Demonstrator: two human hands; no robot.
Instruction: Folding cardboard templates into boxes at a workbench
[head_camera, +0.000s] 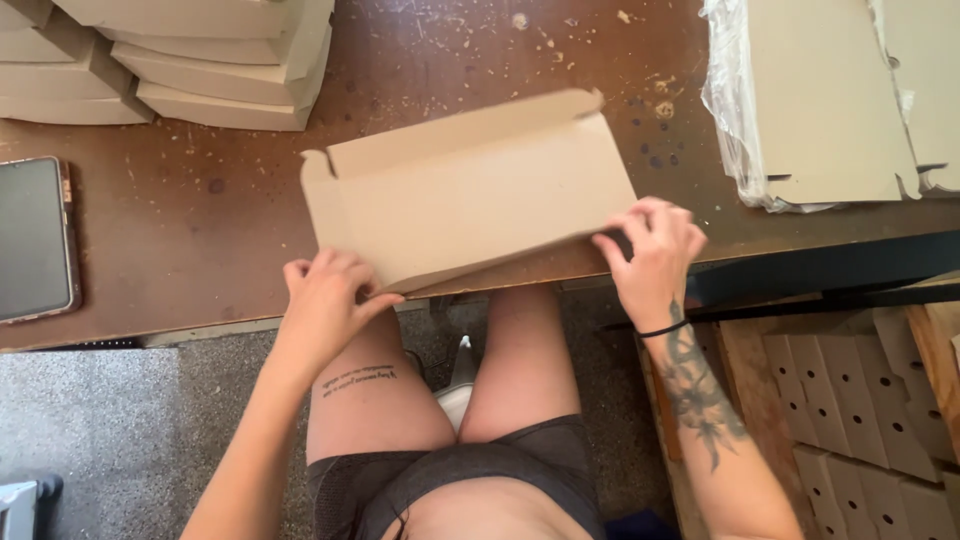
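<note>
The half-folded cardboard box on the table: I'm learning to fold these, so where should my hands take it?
Take the cardboard box at its two near corners, from the table's front edge. Its long near flap overhangs there, and the left hand and right hand each have a grip on one end.
</note>
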